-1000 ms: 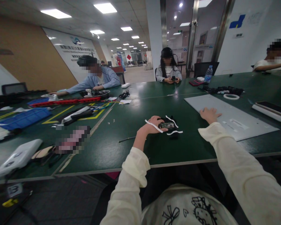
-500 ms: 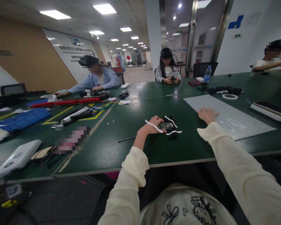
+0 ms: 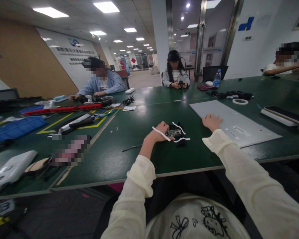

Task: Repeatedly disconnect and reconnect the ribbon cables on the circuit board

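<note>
My left hand (image 3: 160, 132) is closed around the near-left side of a small black device with a bare green circuit board (image 3: 173, 132). Several thin white strips lie on and around it; one white strip (image 3: 161, 134) crosses the back of my left hand. The device rests on the green table (image 3: 139, 132). My right hand (image 3: 212, 122) is flat with fingers spread, at the left part of a large grey panel (image 3: 241, 124), and holds nothing. A thin dark rod (image 3: 132, 147) lies left of my left wrist.
A phone on a white box (image 3: 281, 118), a tape roll (image 3: 240, 102) and a water bottle (image 3: 217, 79) are on the right. Blue trays (image 3: 20, 127), a red strip (image 3: 64, 109) and a white device (image 3: 12, 169) lie left. Co-workers sit across the table.
The view has shifted slightly. My right hand has slid a little left over the panel; my left hand keeps its hold. The far-left co-worker has drawn an outstretched arm back in.
</note>
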Available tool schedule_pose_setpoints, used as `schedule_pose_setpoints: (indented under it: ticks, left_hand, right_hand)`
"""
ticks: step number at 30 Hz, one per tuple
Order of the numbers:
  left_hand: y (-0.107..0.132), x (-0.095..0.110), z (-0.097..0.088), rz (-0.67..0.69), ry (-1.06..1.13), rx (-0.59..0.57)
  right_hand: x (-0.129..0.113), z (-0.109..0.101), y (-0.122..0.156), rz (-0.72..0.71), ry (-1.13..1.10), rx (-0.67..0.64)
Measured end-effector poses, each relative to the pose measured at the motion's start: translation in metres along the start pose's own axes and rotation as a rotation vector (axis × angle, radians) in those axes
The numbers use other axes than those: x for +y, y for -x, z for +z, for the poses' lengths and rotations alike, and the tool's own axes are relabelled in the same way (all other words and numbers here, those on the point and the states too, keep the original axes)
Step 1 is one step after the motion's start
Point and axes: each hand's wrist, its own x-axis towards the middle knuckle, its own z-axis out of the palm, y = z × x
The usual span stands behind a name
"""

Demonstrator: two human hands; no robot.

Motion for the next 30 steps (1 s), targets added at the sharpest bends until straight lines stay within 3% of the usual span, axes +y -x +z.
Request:
schedule_pose_setpoints:
  ticks: [12, 21, 30]
  left_hand:
    - [-0.005, -0.011, 0.005, 0.129, -0.061, 0.102]
    - [-0.001, -0.011, -0.007, 0.106, -0.067, 0.251]
    - [0.002, -0.012, -0.016, 0.047, -0.074, 0.304]
  right_hand:
    - [-0.026, -0.001, 0.027, -0.066, 0.004, -0.028]
    - [-0.043, -0.003, 0.045, -0.137, 0.023, -0.059]
    - [-0.058, 0.001, 0.063, -0.284, 0.066, -0.104]
